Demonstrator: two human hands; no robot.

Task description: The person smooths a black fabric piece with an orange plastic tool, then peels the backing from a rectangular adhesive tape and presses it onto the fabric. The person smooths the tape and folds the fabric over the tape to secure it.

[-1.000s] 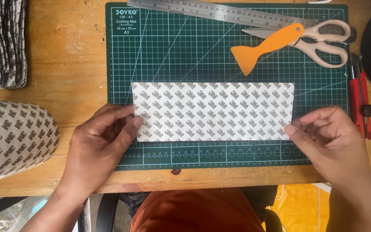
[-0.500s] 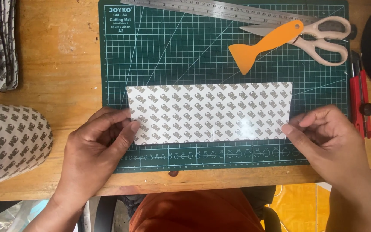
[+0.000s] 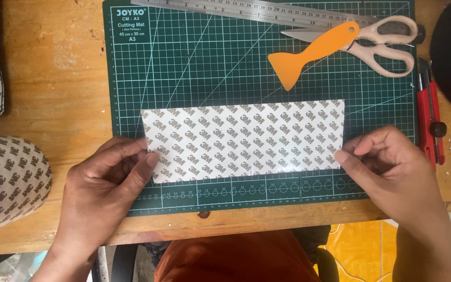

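both hands (image 3: 105, 180) pinch a glossy rectangular patterned sheet (image 3: 244, 140).

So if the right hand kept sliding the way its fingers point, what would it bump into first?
The right hand points left, already at the edge of the patterned sheet, so it would probably meet that first.
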